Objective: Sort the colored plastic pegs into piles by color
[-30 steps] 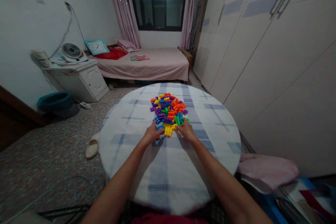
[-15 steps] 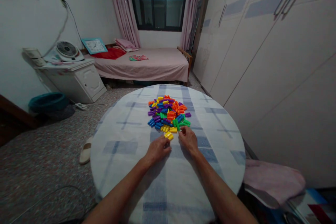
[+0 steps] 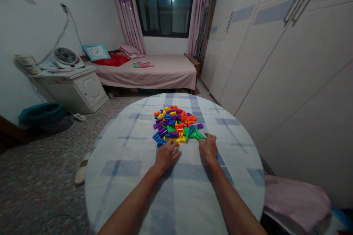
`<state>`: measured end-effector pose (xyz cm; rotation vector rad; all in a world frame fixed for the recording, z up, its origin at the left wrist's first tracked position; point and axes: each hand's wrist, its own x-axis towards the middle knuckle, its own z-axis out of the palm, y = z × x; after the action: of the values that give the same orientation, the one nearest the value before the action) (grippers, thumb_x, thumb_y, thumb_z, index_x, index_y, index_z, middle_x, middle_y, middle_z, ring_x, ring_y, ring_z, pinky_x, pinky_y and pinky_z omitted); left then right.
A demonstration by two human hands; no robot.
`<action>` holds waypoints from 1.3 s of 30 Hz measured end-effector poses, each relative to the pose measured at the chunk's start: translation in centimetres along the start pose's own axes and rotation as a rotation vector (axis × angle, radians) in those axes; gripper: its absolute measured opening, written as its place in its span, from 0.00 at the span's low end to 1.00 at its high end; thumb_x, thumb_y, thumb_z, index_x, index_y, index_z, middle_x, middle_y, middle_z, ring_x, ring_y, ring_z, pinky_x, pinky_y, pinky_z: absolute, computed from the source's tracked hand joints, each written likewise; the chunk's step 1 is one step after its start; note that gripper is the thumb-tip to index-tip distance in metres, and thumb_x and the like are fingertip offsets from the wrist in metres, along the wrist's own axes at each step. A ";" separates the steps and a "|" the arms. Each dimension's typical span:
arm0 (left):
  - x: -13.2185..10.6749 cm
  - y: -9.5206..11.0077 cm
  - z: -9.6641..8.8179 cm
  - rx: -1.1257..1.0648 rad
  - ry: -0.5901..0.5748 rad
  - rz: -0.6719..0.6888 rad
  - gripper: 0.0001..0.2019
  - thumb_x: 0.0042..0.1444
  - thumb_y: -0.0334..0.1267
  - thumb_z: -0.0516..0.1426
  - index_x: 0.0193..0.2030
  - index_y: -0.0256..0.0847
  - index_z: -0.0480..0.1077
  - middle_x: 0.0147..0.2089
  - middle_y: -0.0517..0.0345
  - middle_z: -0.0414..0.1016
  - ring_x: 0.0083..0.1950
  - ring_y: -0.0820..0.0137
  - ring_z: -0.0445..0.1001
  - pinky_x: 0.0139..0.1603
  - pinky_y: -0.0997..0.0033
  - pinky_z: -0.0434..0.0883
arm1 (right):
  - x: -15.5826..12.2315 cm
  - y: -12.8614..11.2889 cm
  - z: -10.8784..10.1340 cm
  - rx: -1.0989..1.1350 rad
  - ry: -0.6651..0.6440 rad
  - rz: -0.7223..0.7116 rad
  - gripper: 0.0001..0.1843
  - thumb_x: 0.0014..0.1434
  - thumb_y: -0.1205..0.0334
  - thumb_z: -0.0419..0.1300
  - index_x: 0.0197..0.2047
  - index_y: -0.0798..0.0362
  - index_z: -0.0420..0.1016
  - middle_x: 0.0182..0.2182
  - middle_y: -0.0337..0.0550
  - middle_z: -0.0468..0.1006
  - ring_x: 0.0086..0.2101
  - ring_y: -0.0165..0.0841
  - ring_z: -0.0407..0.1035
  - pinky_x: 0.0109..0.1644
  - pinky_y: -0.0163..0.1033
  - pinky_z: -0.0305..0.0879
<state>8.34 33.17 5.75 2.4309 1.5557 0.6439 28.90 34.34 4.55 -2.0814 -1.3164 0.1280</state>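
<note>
A pile of small plastic pieces point(image 3: 179, 128) in purple, orange, blue, green and yellow lies on the round table. My left hand point(image 3: 166, 156) is at the near edge of the pile, thumb apart from the fingers. Its fingertips reach the yellow pieces point(image 3: 182, 139) and partly cover them; blue pieces point(image 3: 160, 142) lie just beyond. On the other side, my right hand point(image 3: 209, 149) has its fingers apart, with the tips beside the green pieces point(image 3: 199, 135). Whether those fingertips touch the green ones, I cannot tell.
A white and blue checked cloth point(image 3: 124, 191) covers the table. Behind it stands a bed point(image 3: 154, 75). On the left are a white cabinet point(image 3: 88, 90) with a fan point(image 3: 65, 55) and a teal bin point(image 3: 41, 114). A wardrobe point(image 3: 275, 91) lines the right side.
My left hand has moved forward to the pile, and the yellow piece it held is now down among the others. My right hand has shifted right, away from the upright green piece.
</note>
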 end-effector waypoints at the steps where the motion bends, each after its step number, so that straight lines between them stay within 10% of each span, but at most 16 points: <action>1: 0.3 0.0 0.3 0.028 -0.024 0.019 0.07 0.59 0.40 0.54 0.40 0.41 0.71 0.43 0.56 0.69 0.43 0.70 0.70 0.41 0.72 0.65 | 0.1 -0.1 0.4 0.014 -0.024 -0.049 0.19 0.56 0.64 0.56 0.52 0.58 0.70 0.47 0.53 0.68 0.39 0.36 0.69 0.40 0.37 0.64; 9: 1.5 -1.3 1.1 0.035 0.064 -0.002 0.10 0.61 0.35 0.49 0.33 0.38 0.70 0.39 0.53 0.69 0.42 0.70 0.70 0.41 0.72 0.66 | 0.7 -0.2 3.0 0.250 0.000 -0.248 0.18 0.52 0.67 0.53 0.48 0.56 0.70 0.42 0.46 0.68 0.33 0.31 0.66 0.43 0.38 0.67; 16: 0.6 -2.1 0.7 -0.235 0.190 -0.061 0.09 0.60 0.36 0.50 0.36 0.40 0.71 0.39 0.54 0.70 0.41 0.70 0.71 0.43 0.71 0.68 | 0.6 0.5 2.3 0.110 0.008 -0.389 0.22 0.55 0.61 0.58 0.54 0.55 0.68 0.49 0.50 0.68 0.49 0.40 0.62 0.55 0.45 0.61; 39: 1.1 -2.4 0.3 -0.352 0.198 -0.058 0.10 0.59 0.37 0.51 0.33 0.39 0.71 0.37 0.55 0.71 0.39 0.71 0.72 0.41 0.71 0.68 | 0.6 -0.8 1.4 -0.083 -0.060 -0.374 0.16 0.57 0.63 0.58 0.49 0.55 0.72 0.42 0.47 0.72 0.44 0.38 0.61 0.50 0.40 0.55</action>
<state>6.92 35.24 4.89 2.1075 1.4291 1.0732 28.03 35.73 4.11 -1.8706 -1.7488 -0.0281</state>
